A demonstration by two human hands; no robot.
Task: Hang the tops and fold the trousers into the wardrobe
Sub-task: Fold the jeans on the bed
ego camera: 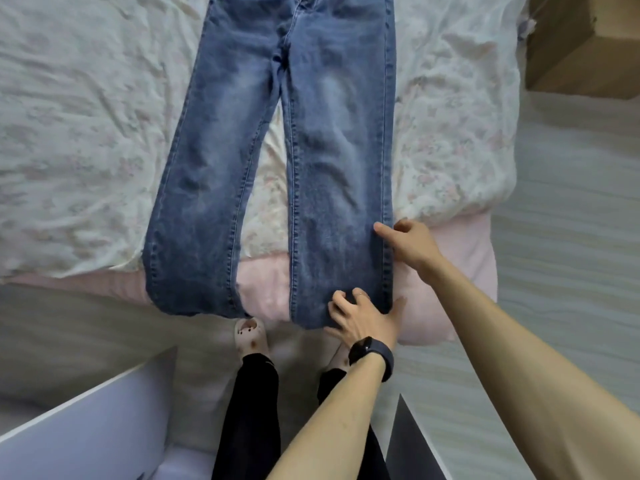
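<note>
Jeans flat on the bed, front up, waist at the far end and running out of frame at the top. Legs are splayed towards the person, and both hems hang just over the near edge of the bed.

Both hands are on the leg on the person's right, at its lower end.
- Left hand: on the hem, fingers curled and digging into the denim, thumb stretched out along the outer edge. Black watch on the wrist.
- Right hand: further up the same leg at the outer seam. Thumb lies flat on top of the denim, other fingers curled at the edge. Looks like a pinch on the seam, but can't tell if the fingers reach under the cloth.

The other leg is untouched, with a gap of bedding between the two.

Bed has a pale floral cover, with a pink layer showing along the near edge. Cardboard box is top right, off the bed corner. The person stands at the foot of the bed in black trousers and pale slippers. White panel bottom left. Pale wood-look floor on the right.
</note>
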